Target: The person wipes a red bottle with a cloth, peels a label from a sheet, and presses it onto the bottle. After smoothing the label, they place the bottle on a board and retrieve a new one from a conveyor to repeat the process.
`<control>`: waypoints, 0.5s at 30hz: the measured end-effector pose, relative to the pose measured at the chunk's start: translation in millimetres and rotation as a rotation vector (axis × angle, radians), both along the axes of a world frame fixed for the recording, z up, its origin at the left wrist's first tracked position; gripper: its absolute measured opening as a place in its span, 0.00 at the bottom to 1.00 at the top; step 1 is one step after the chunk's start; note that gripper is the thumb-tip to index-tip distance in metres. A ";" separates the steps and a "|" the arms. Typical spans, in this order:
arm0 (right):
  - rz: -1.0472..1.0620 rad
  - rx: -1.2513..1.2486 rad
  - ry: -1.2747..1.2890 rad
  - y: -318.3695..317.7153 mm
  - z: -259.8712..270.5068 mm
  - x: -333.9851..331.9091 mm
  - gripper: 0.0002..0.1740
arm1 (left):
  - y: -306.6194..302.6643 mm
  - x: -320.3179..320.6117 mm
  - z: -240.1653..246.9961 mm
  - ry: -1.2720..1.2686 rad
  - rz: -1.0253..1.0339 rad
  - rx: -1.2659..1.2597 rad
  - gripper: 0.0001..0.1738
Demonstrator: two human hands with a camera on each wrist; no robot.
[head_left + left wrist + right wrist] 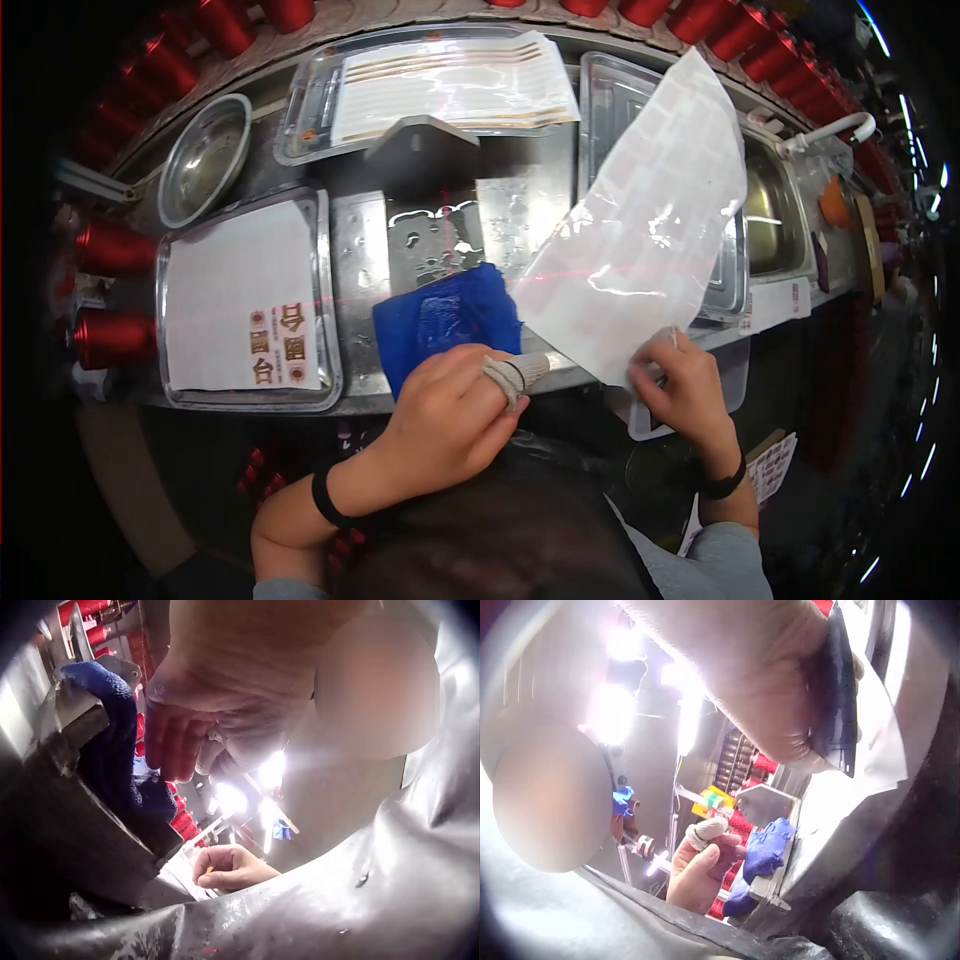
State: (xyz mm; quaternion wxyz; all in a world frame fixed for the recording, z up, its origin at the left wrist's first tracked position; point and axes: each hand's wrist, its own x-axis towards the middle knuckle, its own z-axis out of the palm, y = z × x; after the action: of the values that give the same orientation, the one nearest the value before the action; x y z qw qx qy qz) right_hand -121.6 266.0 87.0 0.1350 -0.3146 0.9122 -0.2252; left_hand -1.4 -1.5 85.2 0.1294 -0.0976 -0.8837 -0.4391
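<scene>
In the head view my right hand (685, 385) is at the lower corner of a large clear sheet with pale printed blocks (655, 190), its fingers curled and pinching the edge. The sheet stands raised over the right of the counter. A dark, flat thing (836, 690) lies along that hand's fingers in the right wrist view. My left hand (455, 420) hovers by the front edge, beside a folded blue cloth (445, 315), with fingers loosely bent and nothing visible in them. Off-white finger covers (505, 378) wrap one of its digits.
A tray (325, 300) holding printed sheets is at left; another tray (290, 125) with striped sheets is behind. A metal bowl (205, 160), a sink (775, 215) and a lidded tray (735, 275) flank the wet counter. A grey metal block (420, 145) stands centrally. Red cylinders (165, 70) line the back.
</scene>
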 end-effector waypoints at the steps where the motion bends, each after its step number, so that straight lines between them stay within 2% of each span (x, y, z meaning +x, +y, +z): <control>1: -0.111 0.023 0.007 8.7 -3.9 1.6 0.08 | 1.1 -3.2 3.5 -0.004 -0.020 0.001 0.20; 3: -0.331 0.064 0.019 28.4 -14.7 8.8 0.07 | 3.3 -9.9 9.5 -0.013 -0.059 -0.002 0.19; 4: -0.385 0.073 -0.043 37.7 -21.3 13.4 0.07 | 4.7 -13.3 8.0 -0.010 -0.096 -0.004 0.22; 5: -0.340 0.024 -0.063 51.7 -36.5 17.4 0.09 | 8.4 -18.0 10.4 -0.038 -0.128 -0.008 0.17; 7: -0.525 -0.081 -0.501 63.4 -49.6 29.4 0.10 | 15.2 -26.5 21.0 -0.095 -0.189 -0.022 0.11; 8: -0.634 -0.471 -0.673 60.2 -56.9 38.0 0.09 | 20.9 -31.2 23.7 -0.118 -0.214 0.004 0.12; 13: -0.663 -0.621 -0.851 60.5 -42.2 38.5 0.07 | 54.3 -50.9 34.1 -0.336 -0.353 0.057 0.16; 15: -0.653 -0.687 -0.878 56.5 -42.5 38.0 0.06 | 68.6 -60.1 33.3 -0.336 -0.365 0.027 0.16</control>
State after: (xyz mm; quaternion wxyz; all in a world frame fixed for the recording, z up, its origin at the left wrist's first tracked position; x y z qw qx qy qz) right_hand -83.6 322.5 44.5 0.3120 0.0752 0.6968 -0.6415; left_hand -61.5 67.1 118.5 -0.0996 -0.1792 -0.8546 -0.4771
